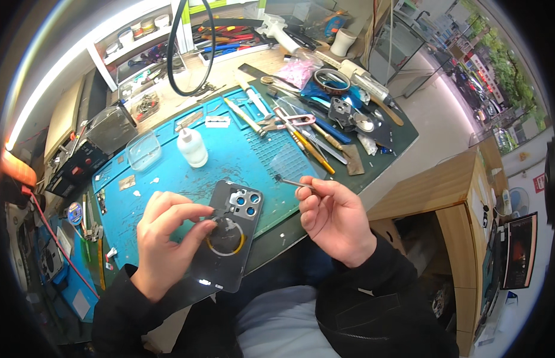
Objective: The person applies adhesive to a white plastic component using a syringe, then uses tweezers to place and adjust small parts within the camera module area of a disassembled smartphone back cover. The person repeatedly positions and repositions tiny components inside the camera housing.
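Your left hand [164,238] pinched the dark grey phone back panel with the camera cutouts and coil ring [230,235], fingertips closed on its upper left, panel held tilted over the near edge of the blue silicone work mat [230,158]. Your right hand [334,218] was curled shut around thin metal tweezers [292,182], tip just right of the panel. Farther back on the mat: a white squeeze bottle [192,146] and a clear plastic box [143,150].

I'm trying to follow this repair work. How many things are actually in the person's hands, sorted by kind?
Dark phone back panel, with camera holes and a round coil, held in the fingers of the left hand: 1
Thin metal tweezers, pinched in the right hand: 1
Total: 2
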Available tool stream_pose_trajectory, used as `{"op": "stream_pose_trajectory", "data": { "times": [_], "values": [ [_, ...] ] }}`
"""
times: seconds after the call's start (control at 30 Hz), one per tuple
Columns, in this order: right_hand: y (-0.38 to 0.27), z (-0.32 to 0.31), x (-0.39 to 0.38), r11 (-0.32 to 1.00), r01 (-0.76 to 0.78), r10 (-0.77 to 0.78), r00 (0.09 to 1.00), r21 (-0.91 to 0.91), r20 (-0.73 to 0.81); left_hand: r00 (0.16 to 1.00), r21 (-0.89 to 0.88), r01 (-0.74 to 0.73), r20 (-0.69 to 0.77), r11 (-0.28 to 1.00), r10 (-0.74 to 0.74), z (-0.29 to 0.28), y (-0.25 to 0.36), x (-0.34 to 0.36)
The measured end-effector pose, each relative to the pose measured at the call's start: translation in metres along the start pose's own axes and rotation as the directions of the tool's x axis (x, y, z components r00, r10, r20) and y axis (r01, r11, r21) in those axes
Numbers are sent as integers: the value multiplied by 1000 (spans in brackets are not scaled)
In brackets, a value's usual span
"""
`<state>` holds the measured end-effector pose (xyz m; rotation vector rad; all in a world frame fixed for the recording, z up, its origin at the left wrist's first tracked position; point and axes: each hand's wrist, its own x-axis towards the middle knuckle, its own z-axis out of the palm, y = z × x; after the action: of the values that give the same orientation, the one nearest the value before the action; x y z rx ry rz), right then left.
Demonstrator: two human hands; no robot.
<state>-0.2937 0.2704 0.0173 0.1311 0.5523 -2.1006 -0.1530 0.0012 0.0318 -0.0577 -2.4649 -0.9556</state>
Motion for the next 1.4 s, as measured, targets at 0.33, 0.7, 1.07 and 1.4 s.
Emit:
{"op": "stream_pose_trajectory", "data": {
  "times": [0.33, 0.7, 1.07, 1.4],
  "values": [
    [4, 2, 0, 998, 30, -27, 998, 53, -50, 997, -3, 16, -73, 1000, -17, 4, -6, -4],
    [6, 9, 0, 996, 66, -58, 991, 60, -122, 1000, -4, -7, -29, 1000, 7, 1, -10, -4],
    [3, 5, -1, 999, 32, -33, 996, -15, -85, 998, -9, 17, -67, 1000, -17, 3, -9, -4],
    [-13, 18, 10, 498, 233, -48, 969, -836, 241, 996, -81, 31, -84, 996, -38, 7, -7, -4]
  ]
}}
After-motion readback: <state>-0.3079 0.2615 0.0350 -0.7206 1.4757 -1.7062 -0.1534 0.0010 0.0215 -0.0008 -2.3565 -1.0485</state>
